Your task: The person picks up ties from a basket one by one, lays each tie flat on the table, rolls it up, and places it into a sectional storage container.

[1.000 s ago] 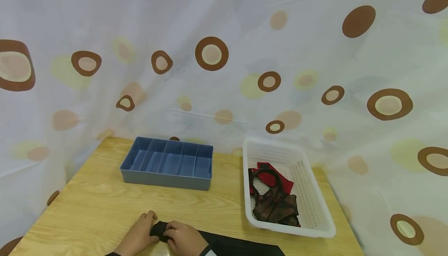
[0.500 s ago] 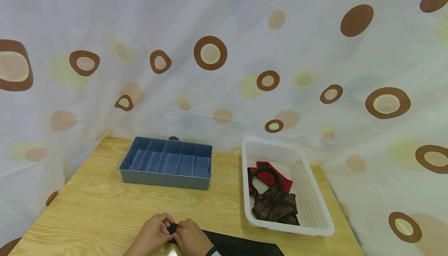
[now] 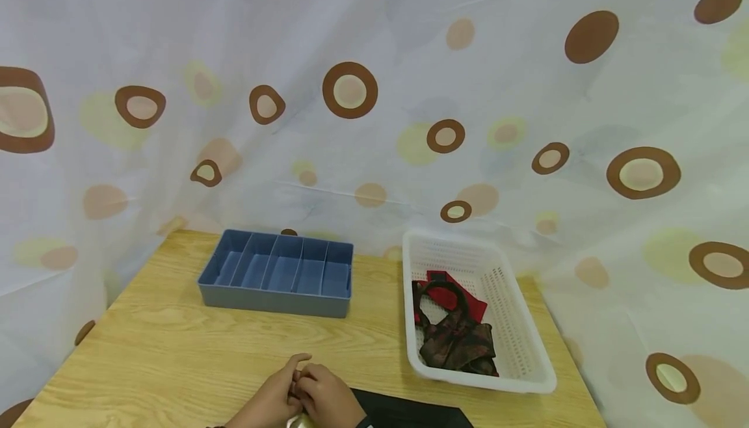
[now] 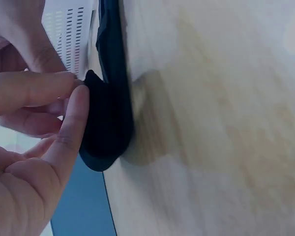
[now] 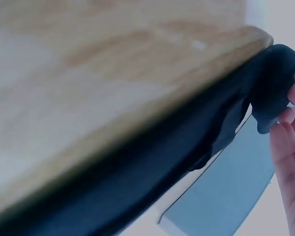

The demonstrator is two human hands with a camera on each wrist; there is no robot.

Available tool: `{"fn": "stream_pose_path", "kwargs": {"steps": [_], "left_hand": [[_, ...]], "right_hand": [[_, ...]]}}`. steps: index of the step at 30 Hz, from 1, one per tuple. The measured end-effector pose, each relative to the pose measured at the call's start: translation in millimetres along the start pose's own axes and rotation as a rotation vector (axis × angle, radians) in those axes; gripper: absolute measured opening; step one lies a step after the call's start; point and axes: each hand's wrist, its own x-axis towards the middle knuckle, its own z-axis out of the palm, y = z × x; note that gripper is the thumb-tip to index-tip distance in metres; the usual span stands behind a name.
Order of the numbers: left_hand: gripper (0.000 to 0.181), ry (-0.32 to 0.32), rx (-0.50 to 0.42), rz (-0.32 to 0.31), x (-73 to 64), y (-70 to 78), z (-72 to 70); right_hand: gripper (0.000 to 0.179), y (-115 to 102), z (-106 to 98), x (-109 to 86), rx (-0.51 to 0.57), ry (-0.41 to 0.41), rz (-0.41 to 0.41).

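A long black necktie (image 3: 409,410) lies along the front of the table, its broad end to the right. Both hands meet at its narrow end. My left hand (image 3: 270,397) pinches the edge of that end between thumb and fingers, its index finger stretched out on top. Beside it, my right hand (image 3: 329,397) bends its fingers over the same end and grips it. In the left wrist view, the folded-over end (image 4: 105,123) curls back on itself in a rounded loop. From the head, the hands hide this fold.
A blue divided tray (image 3: 275,296) stands at the back of the wooden table (image 3: 146,350). To the right, a white perforated basket (image 3: 523,350) holds a dark patterned bow tie (image 3: 459,343) and red cloth (image 3: 476,311). A spotted curtain (image 3: 374,155) hangs behind.
Both hands have shifted right along the necktie and drawn closer together. Its narrow end, visible between them before, has moved right with them and is now hidden from the head.
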Motion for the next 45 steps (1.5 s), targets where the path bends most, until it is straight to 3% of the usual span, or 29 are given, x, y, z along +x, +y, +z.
{"fn": "stream_pose_path", "kwargs": {"steps": [5,8,11,14,18,23,28,30,34,39,41,45], "left_hand": [[0.082,0.025,-0.052,0.013,0.7,-0.2,2.4],[0.088,0.070,-0.075,-0.024,-2.2,1.7,0.0],[0.085,0.116,0.009,-0.104,-7.3,2.1,-6.8],[0.073,0.076,0.106,-0.140,-10.7,-1.2,-14.0],[0.059,-0.008,0.117,-0.082,-7.1,-3.9,-13.5],[0.053,0.035,0.126,-0.024,-2.5,4.1,-4.5],[0.058,0.024,0.095,0.055,0.7,17.2,4.8],[0.060,0.018,0.080,0.074,3.3,20.8,8.7],[0.066,-0.015,0.041,0.074,10.4,24.9,17.4],[0.070,-0.089,-0.027,0.001,22.9,24.8,33.0],[0.070,-0.112,-0.050,-0.025,26.6,23.0,39.0],[0.075,-0.099,-0.061,-0.015,28.6,17.0,44.8]], "right_hand": [[0.004,2,-1,-3.9,0.049,-0.040,0.040],[0.009,3,-3,-4.7,0.041,-0.087,0.079],[0.017,4,-5,-5.1,0.027,-0.146,0.127],[0.018,4,-7,-5.5,0.036,-0.184,0.151],[0.016,3,-11,-7.5,0.049,-0.187,0.173],[0.019,3,-17,-12.0,0.089,-0.211,0.270],[0.009,9,-28,-18.1,0.267,-0.301,0.443],[0.007,11,-32,-21.8,0.284,-0.326,0.479],[0.013,17,-38,-31.3,0.169,-0.309,0.420],[0.009,25,-41,-43.0,-0.032,-0.261,0.336],[0.006,26,-40,-47.0,-0.034,-0.236,0.315],[0.012,22,-39,-49.8,0.110,-0.237,0.300]]}}
